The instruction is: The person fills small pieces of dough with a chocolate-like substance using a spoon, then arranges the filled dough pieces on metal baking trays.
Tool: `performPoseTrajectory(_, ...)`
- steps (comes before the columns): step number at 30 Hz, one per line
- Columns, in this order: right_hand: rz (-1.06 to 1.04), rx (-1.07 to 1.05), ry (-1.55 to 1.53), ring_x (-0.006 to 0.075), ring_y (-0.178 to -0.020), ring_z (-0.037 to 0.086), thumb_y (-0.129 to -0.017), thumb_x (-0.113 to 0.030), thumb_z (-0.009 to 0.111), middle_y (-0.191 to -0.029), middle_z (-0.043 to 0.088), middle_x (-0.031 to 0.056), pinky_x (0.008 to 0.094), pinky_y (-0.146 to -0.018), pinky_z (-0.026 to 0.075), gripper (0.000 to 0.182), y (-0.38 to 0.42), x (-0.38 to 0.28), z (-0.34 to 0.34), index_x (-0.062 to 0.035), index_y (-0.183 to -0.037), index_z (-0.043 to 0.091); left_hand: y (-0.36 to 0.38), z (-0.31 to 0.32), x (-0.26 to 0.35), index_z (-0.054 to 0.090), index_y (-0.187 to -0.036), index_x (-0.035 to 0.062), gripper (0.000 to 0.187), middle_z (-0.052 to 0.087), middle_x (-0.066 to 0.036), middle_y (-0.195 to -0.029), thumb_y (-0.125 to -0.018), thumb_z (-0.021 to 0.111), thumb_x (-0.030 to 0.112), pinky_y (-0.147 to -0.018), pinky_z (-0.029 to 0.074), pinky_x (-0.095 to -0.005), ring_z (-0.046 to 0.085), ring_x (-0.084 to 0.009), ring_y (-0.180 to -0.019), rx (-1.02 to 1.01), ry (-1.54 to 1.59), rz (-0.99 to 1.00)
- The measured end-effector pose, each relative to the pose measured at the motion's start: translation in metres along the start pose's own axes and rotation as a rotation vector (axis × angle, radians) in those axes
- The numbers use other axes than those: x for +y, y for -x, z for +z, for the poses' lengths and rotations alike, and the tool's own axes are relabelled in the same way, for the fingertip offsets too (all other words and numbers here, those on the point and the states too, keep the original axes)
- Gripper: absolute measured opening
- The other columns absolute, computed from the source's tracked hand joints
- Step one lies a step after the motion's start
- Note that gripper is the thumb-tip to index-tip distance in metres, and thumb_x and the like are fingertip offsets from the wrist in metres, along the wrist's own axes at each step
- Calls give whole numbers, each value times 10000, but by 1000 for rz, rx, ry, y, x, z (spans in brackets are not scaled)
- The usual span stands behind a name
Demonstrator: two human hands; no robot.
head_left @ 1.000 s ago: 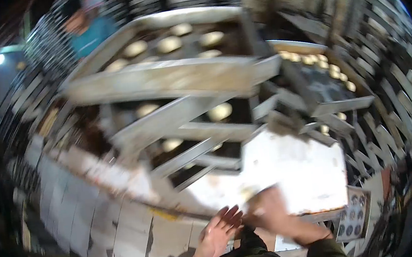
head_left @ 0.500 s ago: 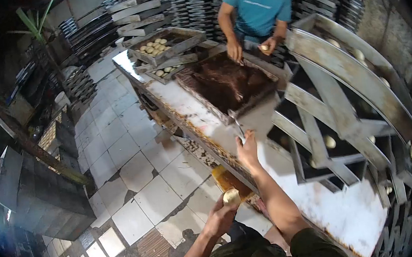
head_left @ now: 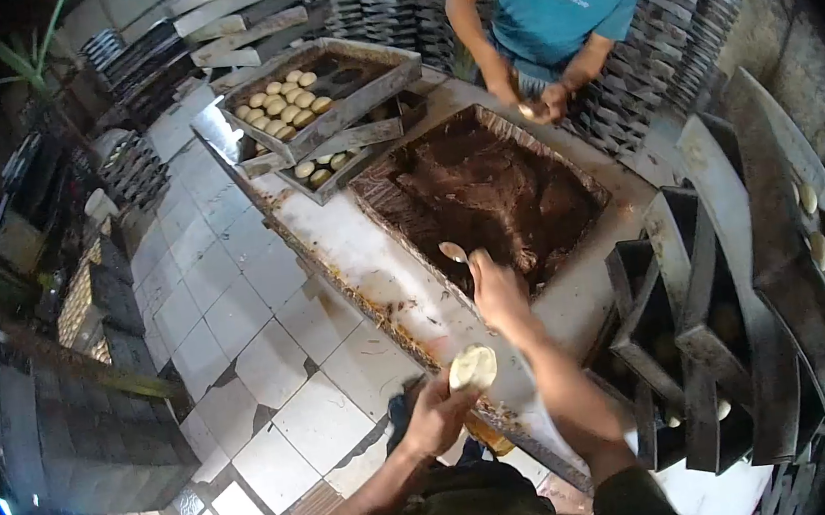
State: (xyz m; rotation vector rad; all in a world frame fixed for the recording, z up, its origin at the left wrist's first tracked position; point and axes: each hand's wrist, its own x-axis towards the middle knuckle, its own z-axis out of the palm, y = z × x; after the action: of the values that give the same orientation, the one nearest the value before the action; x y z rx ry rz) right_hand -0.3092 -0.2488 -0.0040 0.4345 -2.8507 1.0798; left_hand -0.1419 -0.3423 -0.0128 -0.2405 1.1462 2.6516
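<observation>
My left hand (head_left: 436, 418) is closed on a pale, flattened round of dough (head_left: 473, 368), held up in front of the table's near edge. In my right hand (head_left: 500, 296) is a metal spoon (head_left: 453, 251), its bowl over the near side of a shallow tray. Dark brown paste (head_left: 485, 184) fills that tray, piled unevenly, and the tray's rim (head_left: 391, 222) is smeared with it. My right forearm reaches across the table edge.
A person in a blue shirt (head_left: 557, 1) stands across the table, handling a small piece of dough (head_left: 526, 110). Stacked trays (head_left: 357, 107) with round dough balls (head_left: 281, 102) stand at the far left. More metal trays (head_left: 712, 286) lean in a pile on the right. White floor tiles (head_left: 237, 306) lie left of the table (head_left: 329, 228).
My right hand has brought the spoon from the tray's near corner to over its near side. My left hand and the dough have risen slightly. The view has shifted closer to the paste tray.
</observation>
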Motion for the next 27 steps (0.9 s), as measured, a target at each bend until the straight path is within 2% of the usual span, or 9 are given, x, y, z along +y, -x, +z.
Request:
performPoseTrajectory(4,-57,-273,503,354,-738,616,-889,-154,394,-801,621,190,455,-631,488,213,-74,4,37,-61,-1014,541,-47,-63,42,376,-1254,-56,415,495,-128,-1204,-894,471,126,-983,354,-353,474,-231,-1117,114,270,-36)
performPoseTrajectory(6,-138,-332,669,347,-738,617,-879,-146,397,-816,624,181,432,-628,494,244,-68,-16,39,-86,-1037,573,-70,-86,63,413,-1209,-64,383,505,-174,-1177,-895,379,153,-956,388,-382,510,-277,-1079,223,140,49)
performPoseTrajectory(11,130,-104,252,368,-631,606,-857,-190,508,-687,605,182,458,-556,487,159,-14,-57,-9,-74,-940,578,-112,-104,115,468,-1168,-43,397,539,-163,-1139,-886,386,224,-974,362,-388,494,-262,-1094,220,312,-221)
performPoseTrajectory(14,34,162,54,329,-668,599,-789,-50,570,-745,594,148,409,-550,499,137,17,-73,-1,-89,-921,569,-122,-91,133,487,-1143,-34,404,572,-127,-1085,-886,400,266,-980,357,-402,495,-232,-1089,-82,461,-383)
performPoseTrajectory(16,19,204,5,328,-728,558,-754,55,570,-765,549,161,372,-599,465,179,32,-57,25,-18,-917,560,-124,-54,155,437,-1153,-95,435,526,-228,-1114,-878,405,239,-1022,324,-445,470,-312,-1111,30,458,-414)
performPoseTrajectory(18,-49,364,25,309,-715,536,-728,109,567,-758,530,147,343,-600,445,206,51,-22,36,-10,-895,549,-128,-51,167,474,-1107,-117,375,543,-208,-1107,-883,377,168,-986,364,-430,504,-288,-1069,-83,547,-467)
performPoseTrajectory(22,206,496,30,293,-702,518,-828,10,494,-809,527,141,369,-622,434,88,98,29,29,-8,-890,555,-124,-61,145,421,-1181,-106,383,516,-220,-1159,-873,410,122,-981,379,-439,488,-292,-1113,-238,389,-368)
performPoseTrajectory(25,209,451,82,301,-750,542,-843,-29,510,-865,551,153,371,-651,441,114,129,78,49,0,-939,564,-101,-49,110,393,-1255,62,475,524,-156,-1171,-803,535,25,-922,449,-453,483,-293,-1125,-232,229,-306)
performPoseTrajectory(27,367,546,-434,274,-772,551,-871,-85,505,-861,568,142,368,-673,448,138,138,97,55,-3,-965,564,-76,-41,66,459,-1166,97,412,551,-98,-1097,-777,596,110,-885,444,-419,522,-248,-1046,-206,340,-411)
